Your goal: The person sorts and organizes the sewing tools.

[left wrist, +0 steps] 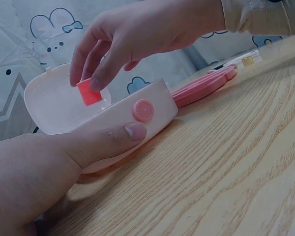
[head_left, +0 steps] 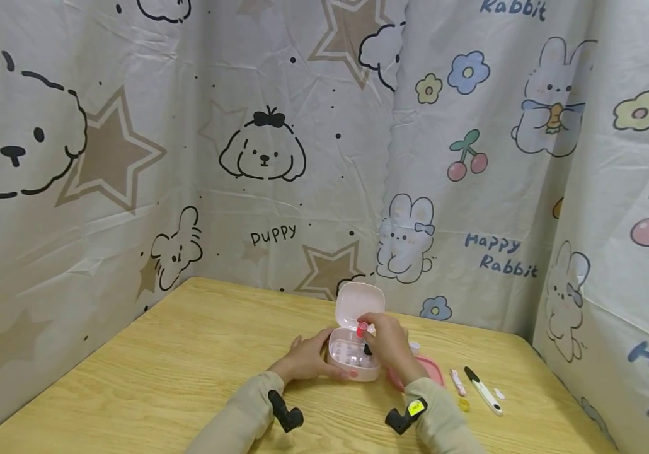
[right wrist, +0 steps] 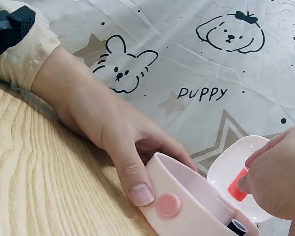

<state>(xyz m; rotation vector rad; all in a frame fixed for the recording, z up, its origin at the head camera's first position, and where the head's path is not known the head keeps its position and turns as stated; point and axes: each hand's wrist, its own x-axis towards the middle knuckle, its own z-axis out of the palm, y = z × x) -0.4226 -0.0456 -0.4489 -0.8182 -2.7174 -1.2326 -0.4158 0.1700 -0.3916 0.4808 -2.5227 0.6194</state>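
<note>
A small pale pink box [head_left: 362, 374] stands on the table with its lid [head_left: 359, 301] raised at the back. My left hand [head_left: 311, 358] grips the box's left side, its thumb lying along the front beside a round pink button [left wrist: 143, 110]. Over the box, my right hand [head_left: 388, 339] pinches a small red thread spool [left wrist: 90, 93] between thumb and fingers. Inside the box, a black thread spool [right wrist: 237, 227] is at the right end, and the bottom [head_left: 347, 353] shows rows of small marks.
Right of the box lies a pink tray-like piece [head_left: 435, 370], partly behind my right arm, with a small white piece [head_left: 414, 347] near it. Farther right are a pink-and-white strip [head_left: 457, 382], a black-and-white slender tool [head_left: 484, 391], a yellow round piece [head_left: 464, 404] and a white scrap [head_left: 499, 394]. Printed curtains [head_left: 324, 189] stand behind.
</note>
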